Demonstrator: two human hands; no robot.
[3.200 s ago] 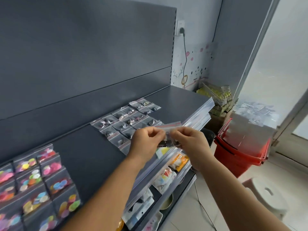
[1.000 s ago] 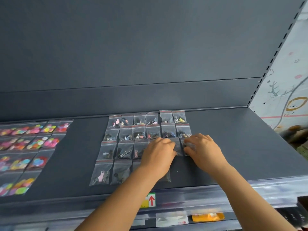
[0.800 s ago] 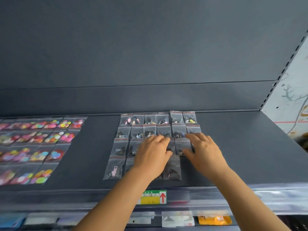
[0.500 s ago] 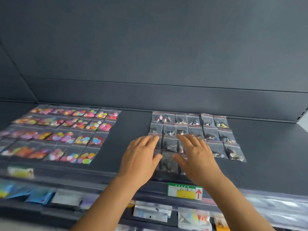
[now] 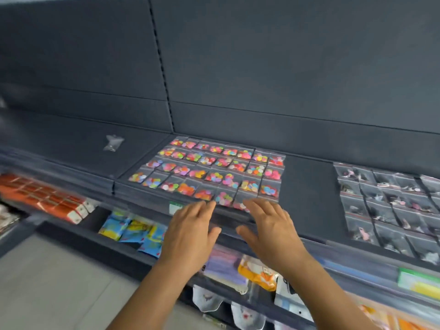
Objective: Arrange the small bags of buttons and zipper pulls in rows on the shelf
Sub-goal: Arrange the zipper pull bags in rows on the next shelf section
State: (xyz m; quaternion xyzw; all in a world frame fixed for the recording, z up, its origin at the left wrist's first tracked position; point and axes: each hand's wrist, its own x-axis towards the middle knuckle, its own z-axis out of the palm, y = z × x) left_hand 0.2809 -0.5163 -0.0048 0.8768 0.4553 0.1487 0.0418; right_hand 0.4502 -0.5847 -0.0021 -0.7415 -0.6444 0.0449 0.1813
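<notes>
Small clear bags of colourful buttons (image 5: pixel 214 170) lie in several rows on the dark grey shelf (image 5: pixel 307 191). To the right, bags of zipper pulls (image 5: pixel 390 206) lie in their own rows. My left hand (image 5: pixel 190 232) and my right hand (image 5: pixel 271 229) hover side by side, fingers spread and empty, over the shelf's front edge just below the front row of button bags. The fingertips reach the nearest button bags; I cannot tell whether they touch. One loose clear bag (image 5: pixel 113 142) lies alone on the shelf section further left.
A clear price rail with a green label (image 5: pixel 175 207) runs along the shelf front. Below hang packets in blue and yellow (image 5: pixel 133 231), orange (image 5: pixel 258 273) and white. Red-orange boxes (image 5: pixel 45 198) sit on the lower shelf at left. A grey floor (image 5: pixel 52 287) is below.
My view and both hands have shifted left, from the zipper-pull bags to the button bags. Both hands left the zipper-pull bags and now hover empty at the shelf front.
</notes>
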